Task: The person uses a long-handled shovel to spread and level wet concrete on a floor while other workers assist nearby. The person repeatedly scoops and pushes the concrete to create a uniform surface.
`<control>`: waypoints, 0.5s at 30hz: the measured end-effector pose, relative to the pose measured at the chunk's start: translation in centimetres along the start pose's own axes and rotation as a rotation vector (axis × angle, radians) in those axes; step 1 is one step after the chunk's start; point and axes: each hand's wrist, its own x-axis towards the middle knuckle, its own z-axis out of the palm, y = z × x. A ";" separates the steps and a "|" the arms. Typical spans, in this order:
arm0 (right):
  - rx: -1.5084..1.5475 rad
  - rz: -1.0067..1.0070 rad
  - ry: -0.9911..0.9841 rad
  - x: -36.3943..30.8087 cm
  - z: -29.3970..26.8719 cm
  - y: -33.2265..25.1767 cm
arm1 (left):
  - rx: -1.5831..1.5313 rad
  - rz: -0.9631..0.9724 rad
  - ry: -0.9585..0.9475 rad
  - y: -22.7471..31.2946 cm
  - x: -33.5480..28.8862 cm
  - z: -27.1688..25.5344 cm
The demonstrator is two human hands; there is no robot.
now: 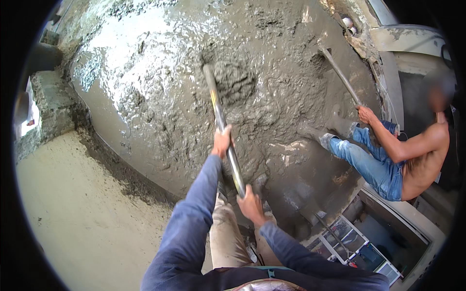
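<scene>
My left hand (222, 142) is wrapped round the middle of a long metal-looking handle (218, 107), with yellow marks on it. Lower down, close to my body, my right hand (251, 206) grips the same handle near its end. The handle slants up and a little left into a wide spread of wet grey mud-like mix (179, 131). At its far end the tool's head is hidden, so hoe or shovel cannot be told. A heaped clump of mix (235, 81) lies just right of that end.
At the right, a bare-chested person in wet jeans (376, 165) works another long-handled tool (340, 72) in the mix. A pale wall (92, 194) runs along the left, beside a rough block (51, 99). A framed glass panel (349, 242) is at lower right.
</scene>
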 end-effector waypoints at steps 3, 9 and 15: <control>-0.003 0.032 -0.116 -8.7 1.8 6.8 | -0.037 -0.146 0.162 -6.1 -10.1 -0.9; 0.232 0.027 -0.016 -16.0 4.4 12.2 | 0.072 -0.268 0.270 -4.0 -19.9 2.3; 0.292 -0.139 0.276 1.9 -1.9 4.1 | 0.292 0.301 0.196 7.9 -3.8 9.6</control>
